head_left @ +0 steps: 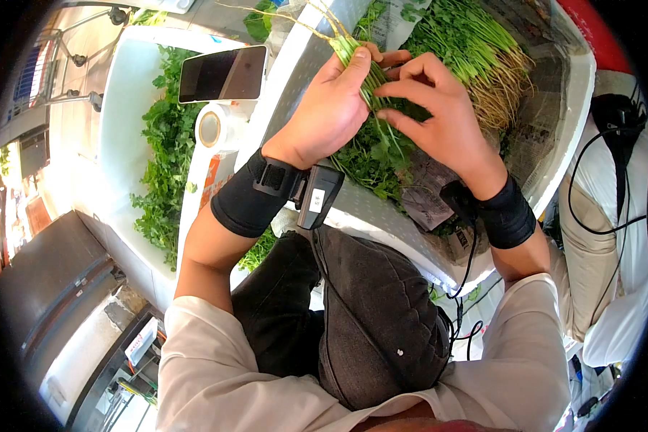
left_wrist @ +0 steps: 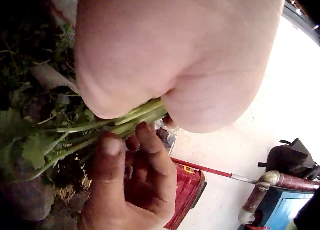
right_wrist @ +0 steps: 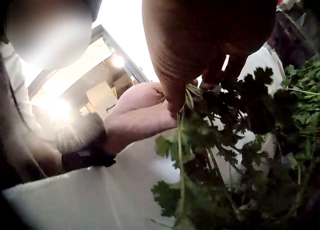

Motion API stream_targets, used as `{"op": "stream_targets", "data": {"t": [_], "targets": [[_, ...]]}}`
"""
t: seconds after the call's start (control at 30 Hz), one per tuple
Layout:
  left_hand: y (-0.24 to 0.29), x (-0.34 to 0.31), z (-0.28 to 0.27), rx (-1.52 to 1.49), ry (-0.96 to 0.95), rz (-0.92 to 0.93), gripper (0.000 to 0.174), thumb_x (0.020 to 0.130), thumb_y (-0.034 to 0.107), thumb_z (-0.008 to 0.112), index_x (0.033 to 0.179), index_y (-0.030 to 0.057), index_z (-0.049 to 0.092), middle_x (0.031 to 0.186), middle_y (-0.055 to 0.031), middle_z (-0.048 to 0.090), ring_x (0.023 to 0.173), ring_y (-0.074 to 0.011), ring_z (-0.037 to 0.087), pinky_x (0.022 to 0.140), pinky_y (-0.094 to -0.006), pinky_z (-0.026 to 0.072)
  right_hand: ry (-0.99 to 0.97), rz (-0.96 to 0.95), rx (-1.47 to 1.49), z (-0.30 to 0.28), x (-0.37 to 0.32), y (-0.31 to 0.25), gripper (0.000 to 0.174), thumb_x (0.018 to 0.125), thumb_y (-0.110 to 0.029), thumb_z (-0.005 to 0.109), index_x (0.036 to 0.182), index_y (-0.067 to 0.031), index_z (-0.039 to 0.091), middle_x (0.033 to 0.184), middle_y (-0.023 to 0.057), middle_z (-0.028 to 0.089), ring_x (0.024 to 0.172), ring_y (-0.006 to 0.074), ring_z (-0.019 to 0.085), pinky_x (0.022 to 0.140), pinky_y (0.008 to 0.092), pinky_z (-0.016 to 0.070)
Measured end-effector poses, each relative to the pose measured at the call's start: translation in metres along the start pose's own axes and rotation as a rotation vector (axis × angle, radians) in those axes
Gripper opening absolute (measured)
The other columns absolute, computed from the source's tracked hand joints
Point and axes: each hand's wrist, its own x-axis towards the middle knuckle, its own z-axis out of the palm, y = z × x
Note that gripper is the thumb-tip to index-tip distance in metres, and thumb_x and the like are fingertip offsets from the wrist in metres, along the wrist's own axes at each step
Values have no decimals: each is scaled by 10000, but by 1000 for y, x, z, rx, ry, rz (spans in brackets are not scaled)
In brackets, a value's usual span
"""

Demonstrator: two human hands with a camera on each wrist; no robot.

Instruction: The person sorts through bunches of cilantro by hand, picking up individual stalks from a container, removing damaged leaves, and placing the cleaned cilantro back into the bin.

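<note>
My left hand (head_left: 331,104) grips a small bunch of coriander (head_left: 344,47) by its stems, thumb laid along them. Thin pale roots stick out beyond the grip at the top of the head view, while the leafy ends hang over the foam box. My right hand (head_left: 446,108) is at the same stems, thumb and forefinger bent and their tips apart. In the left wrist view these fingertips (left_wrist: 113,146) lie right at the stems, just below the left hand. Coriander leaves (right_wrist: 167,195) dangle beneath the right hand in the right wrist view.
The white foam box (head_left: 579,108), lined with newspaper (head_left: 554,86), holds a pile of rooted coriander (head_left: 475,43). To the left, another white box (head_left: 126,93) contains leafy greens (head_left: 167,129). Between them are a phone (head_left: 223,74) and a tape roll (head_left: 210,129). A cable (head_left: 353,309) crosses my lap.
</note>
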Motion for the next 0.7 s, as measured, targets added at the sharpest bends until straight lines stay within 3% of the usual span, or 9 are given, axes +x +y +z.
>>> {"op": "stream_targets", "data": {"t": [0.07, 0.13, 0.23, 0.47, 0.57, 0.63, 0.7], "targets": [[1, -2, 2, -33, -19, -20, 266, 1133, 272, 431, 1274, 86, 558, 1322, -81, 606, 1225, -179, 577, 1052, -397, 476, -56, -5, -9, 3, -3, 2, 346, 735, -17, 843, 1059, -77, 739, 1049, 100, 560, 1015, 280, 643, 815, 363, 547], [3, -3, 7, 0, 14, -12, 284, 1137, 296, 416, 1265, 76, 542, 1216, -75, 622, 1100, -136, 605, 934, -317, 514, -64, -11, -18, 2, -3, 1, 322, 732, -13, 839, 1034, -77, 744, 1019, 99, 561, 1025, 284, 647, 814, 371, 547], [-1, -3, -5, 31, 111, -114, 253, 1127, 264, 461, 1284, 94, 561, 1239, -12, 576, 1182, -129, 545, 1017, -353, 460, -78, -30, -36, 2, -3, 0, 276, 727, -4, 830, 982, -79, 755, 960, 96, 563, 1044, 294, 656, 810, 385, 548], [-5, -2, -2, 30, 126, -93, 268, 1119, 267, 486, 1302, 88, 564, 1236, 3, 574, 1180, -114, 536, 1009, -332, 455, -81, -78, -97, 8, -4, -2, 203, 767, -55, 799, 944, -35, 703, 956, 106, 574, 1082, 319, 663, 817, 418, 547], [-6, -2, -2, 161, 177, -63, 269, 1125, 262, 464, 1284, 75, 575, 1185, 0, 583, 1119, -104, 535, 977, -303, 447, -145, -18, -32, 6, -5, -9, 196, 797, -65, 764, 961, -16, 668, 968, 122, 572, 1007, 337, 657, 811, 415, 546], [-3, -5, 1, 547, 222, 2, 275, 1136, 260, 425, 1241, 58, 578, 1087, 1, 577, 997, -98, 525, 913, -284, 449, -212, 54, 39, 4, -4, -12, 191, 811, -68, 744, 969, -10, 654, 972, 130, 569, 965, 346, 651, 808, 414, 546], [-2, -6, 4, 631, 207, 44, 278, 1140, 263, 405, 1216, 54, 572, 1043, 4, 567, 941, -96, 505, 882, -279, 449, -224, 20, 58, 2, -2, -12, 175, 813, -66, 724, 963, -11, 650, 969, 143, 557, 893, 358, 629, 790, 409, 543]]}}
